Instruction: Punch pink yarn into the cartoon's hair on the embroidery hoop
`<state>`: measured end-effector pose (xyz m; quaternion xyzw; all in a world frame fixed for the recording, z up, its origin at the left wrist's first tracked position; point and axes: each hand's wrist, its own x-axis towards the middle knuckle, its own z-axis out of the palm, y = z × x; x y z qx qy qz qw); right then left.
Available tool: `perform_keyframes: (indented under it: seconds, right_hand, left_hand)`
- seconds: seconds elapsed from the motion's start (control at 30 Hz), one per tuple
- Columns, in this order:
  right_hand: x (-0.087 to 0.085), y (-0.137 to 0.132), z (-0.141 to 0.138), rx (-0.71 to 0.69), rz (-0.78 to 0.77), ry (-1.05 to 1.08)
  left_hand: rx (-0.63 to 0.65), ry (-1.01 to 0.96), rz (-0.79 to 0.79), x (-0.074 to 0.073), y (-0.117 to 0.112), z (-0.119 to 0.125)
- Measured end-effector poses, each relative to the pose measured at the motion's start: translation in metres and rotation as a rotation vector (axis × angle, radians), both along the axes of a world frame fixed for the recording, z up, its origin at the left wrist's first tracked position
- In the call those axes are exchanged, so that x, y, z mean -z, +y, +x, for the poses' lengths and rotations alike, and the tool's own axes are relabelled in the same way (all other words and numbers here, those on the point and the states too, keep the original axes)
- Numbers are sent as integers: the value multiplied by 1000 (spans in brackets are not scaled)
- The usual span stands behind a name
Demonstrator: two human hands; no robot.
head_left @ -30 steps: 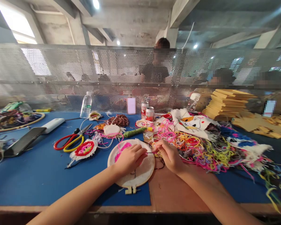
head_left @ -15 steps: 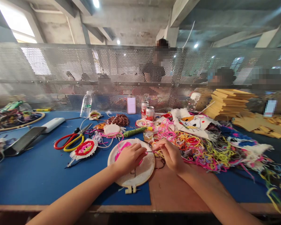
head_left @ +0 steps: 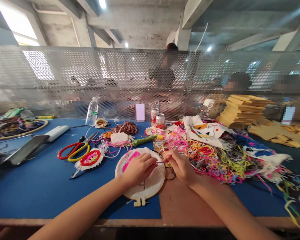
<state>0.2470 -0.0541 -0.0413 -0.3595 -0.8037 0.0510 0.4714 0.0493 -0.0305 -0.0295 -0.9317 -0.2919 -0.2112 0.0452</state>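
Observation:
A round embroidery hoop with white cloth and a pink stitched patch lies on the blue table near the front edge. My left hand rests on the hoop, fingers closed in a pinch on a thin needle-like tool that sticks out to the right. My right hand is just right of the hoop, its fingers pinched at the tip of the same tool, where a strand of yarn seems to meet it. A dark thread loops below the right hand.
A heap of coloured yarn spreads to the right. Scissors, a small stitched piece, a phone, a water bottle and two cans stand left and behind. A perforated screen closes the back; people sit beyond.
My right hand has shifted slightly left and down toward the left hand's fingertips. The left hand and the hoop have stayed in place.

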Motion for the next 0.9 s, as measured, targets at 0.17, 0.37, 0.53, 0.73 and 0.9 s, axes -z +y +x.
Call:
perform_keyframes:
  seconds: [0.17,0.37,0.53,0.73,0.9]
  right_hand:
    - [1,-1,-1,-6,-4,-7]
    - [-4,-3,2,-2,23,101]
    - [-4,-3,1,7,26,66]
    - [-3,-3,0,19,-6,28]
    - [-3,-3,0,17,6,34]
  left_hand:
    - [-1,-7,20,0,1,0]
    - [-15,28,-4,0,1,-1]
    - [-16,36,-1,1,1,0]
    - [-13,34,-20,1,1,1]
    - [-11,18,-17,1,1,1]
